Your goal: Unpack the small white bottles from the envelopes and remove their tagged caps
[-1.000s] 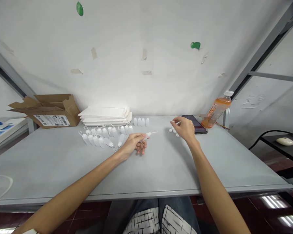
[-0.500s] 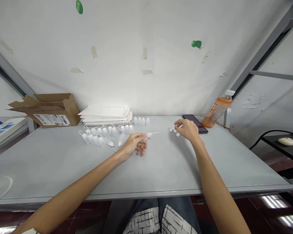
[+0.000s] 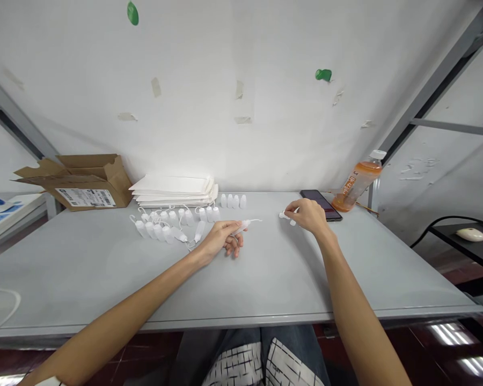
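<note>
My left hand (image 3: 225, 236) is closed around a small white squeeze bottle (image 3: 241, 227), held tilted with its thin flexible strip pointing right. My right hand (image 3: 308, 214) is over a few small white caps (image 3: 292, 222), thumb and fingertips pinched together on one of them. The fingers partly hide the caps. Left of my left hand lie several white squeeze bottles with looped strips (image 3: 167, 234), some upright and some on their sides. Behind it, several plain white bottles (image 3: 235, 201) stand in a short row.
A stack of white envelopes (image 3: 171, 185) lies against the wall, beside an open cardboard box (image 3: 90, 185). On the right are a phone (image 3: 320, 201) and a leaning bottle of orange drink (image 3: 356, 185). The grey table's front edge (image 3: 241, 324) runs close to my lap.
My right hand has shifted slightly left and down onto the caps, its fingertips drawn together. My left hand keeps the squeeze bottle in nearly the same place.
</note>
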A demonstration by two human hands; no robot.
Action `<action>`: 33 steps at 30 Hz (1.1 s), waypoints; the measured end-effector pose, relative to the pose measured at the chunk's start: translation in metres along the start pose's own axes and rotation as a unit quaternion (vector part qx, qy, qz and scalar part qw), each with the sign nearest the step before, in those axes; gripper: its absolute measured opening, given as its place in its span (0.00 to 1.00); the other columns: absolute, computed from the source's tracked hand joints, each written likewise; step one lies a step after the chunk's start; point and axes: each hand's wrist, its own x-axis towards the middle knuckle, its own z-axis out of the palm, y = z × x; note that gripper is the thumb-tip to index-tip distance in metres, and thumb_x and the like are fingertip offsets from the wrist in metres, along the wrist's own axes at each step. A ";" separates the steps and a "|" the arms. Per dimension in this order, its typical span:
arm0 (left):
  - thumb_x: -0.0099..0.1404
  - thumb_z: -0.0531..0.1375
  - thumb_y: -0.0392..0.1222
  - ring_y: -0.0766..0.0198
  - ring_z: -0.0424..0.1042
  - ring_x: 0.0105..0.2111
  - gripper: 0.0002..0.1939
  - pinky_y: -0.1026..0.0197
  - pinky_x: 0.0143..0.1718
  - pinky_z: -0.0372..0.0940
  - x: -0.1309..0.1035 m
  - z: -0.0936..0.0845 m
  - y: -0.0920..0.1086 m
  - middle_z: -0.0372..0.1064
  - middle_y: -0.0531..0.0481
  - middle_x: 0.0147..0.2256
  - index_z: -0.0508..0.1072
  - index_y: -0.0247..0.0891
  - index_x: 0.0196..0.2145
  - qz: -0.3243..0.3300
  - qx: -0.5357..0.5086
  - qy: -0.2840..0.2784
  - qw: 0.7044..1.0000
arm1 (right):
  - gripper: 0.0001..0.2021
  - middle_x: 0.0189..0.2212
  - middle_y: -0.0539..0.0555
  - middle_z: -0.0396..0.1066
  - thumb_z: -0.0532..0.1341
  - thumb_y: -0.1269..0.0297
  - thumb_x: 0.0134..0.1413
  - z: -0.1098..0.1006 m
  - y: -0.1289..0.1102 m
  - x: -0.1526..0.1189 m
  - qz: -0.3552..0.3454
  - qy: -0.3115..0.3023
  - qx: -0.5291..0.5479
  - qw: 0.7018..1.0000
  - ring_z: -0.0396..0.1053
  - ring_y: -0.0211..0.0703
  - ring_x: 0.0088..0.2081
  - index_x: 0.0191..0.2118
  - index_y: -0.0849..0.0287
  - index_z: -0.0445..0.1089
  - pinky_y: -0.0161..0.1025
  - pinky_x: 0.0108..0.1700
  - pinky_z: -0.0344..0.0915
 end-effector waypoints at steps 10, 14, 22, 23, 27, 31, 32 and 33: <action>0.64 0.57 0.58 0.63 0.71 0.17 0.23 0.66 0.16 0.55 0.002 0.001 -0.001 0.69 0.49 0.23 0.70 0.32 0.40 -0.002 0.007 0.000 1.000 | 0.05 0.32 0.52 0.78 0.63 0.67 0.49 0.007 -0.008 -0.002 -0.011 -0.007 -0.048 0.999 0.72 0.45 0.35 0.31 0.53 0.78 0.36 0.30 0.55; 0.64 0.57 0.58 0.63 0.71 0.17 0.23 0.67 0.15 0.55 0.002 0.000 -0.001 0.69 0.49 0.23 0.70 0.32 0.40 -0.004 0.006 0.002 1.000 | 0.06 0.33 0.51 0.78 0.62 0.67 0.50 0.007 -0.009 -0.002 -0.008 -0.010 -0.043 0.999 0.72 0.44 0.36 0.31 0.54 0.78 0.36 0.30 0.55; 0.63 0.58 0.58 0.64 0.71 0.17 0.22 0.67 0.15 0.53 0.001 0.001 -0.001 0.68 0.49 0.24 0.70 0.32 0.38 0.002 0.013 0.001 1.000 | 0.11 0.29 0.51 0.77 0.59 0.57 0.53 0.002 -0.015 -0.003 -0.001 0.093 0.091 0.991 0.71 0.44 0.32 0.30 0.54 0.77 0.37 0.31 0.57; 0.63 0.58 0.58 0.64 0.71 0.17 0.22 0.67 0.15 0.53 0.001 0.002 -0.001 0.68 0.49 0.24 0.70 0.33 0.37 0.002 0.014 0.001 1.000 | 0.12 0.27 0.52 0.76 0.59 0.56 0.52 0.003 -0.018 -0.004 -0.008 0.090 0.120 0.989 0.71 0.44 0.31 0.28 0.55 0.77 0.37 0.30 0.57; 0.63 0.58 0.58 0.65 0.70 0.17 0.22 0.67 0.14 0.53 0.001 0.003 0.000 0.68 0.50 0.24 0.69 0.33 0.36 0.003 0.014 0.004 1.000 | 0.14 0.27 0.53 0.76 0.60 0.53 0.51 0.009 -0.034 -0.010 -0.076 0.010 0.241 0.968 0.68 0.41 0.27 0.26 0.58 0.76 0.37 0.30 0.59; 0.63 0.58 0.58 0.65 0.71 0.17 0.22 0.67 0.15 0.53 0.001 0.004 0.001 0.68 0.50 0.24 0.69 0.33 0.36 0.001 0.014 0.007 1.000 | 0.14 0.32 0.52 0.76 0.60 0.53 0.53 0.012 -0.050 -0.019 -0.153 -0.119 0.344 0.919 0.67 0.39 0.29 0.31 0.58 0.77 0.37 0.34 0.63; 0.63 0.58 0.58 0.65 0.71 0.17 0.22 0.67 0.15 0.53 0.001 0.004 0.000 0.68 0.50 0.24 0.69 0.33 0.36 0.002 0.015 0.007 1.000 | 0.14 0.32 0.52 0.76 0.60 0.54 0.54 0.012 -0.053 -0.021 -0.165 -0.146 0.359 0.907 0.66 0.38 0.29 0.31 0.58 0.77 0.37 0.34 0.63; 0.63 0.58 0.58 0.64 0.71 0.17 0.22 0.67 0.15 0.53 0.001 0.004 0.000 0.68 0.50 0.24 0.69 0.33 0.36 0.002 0.016 0.006 1.000 | 0.14 0.31 0.52 0.75 0.60 0.54 0.54 0.011 -0.055 -0.023 -0.172 -0.165 0.370 0.898 0.66 0.38 0.29 0.32 0.59 0.77 0.37 0.35 0.63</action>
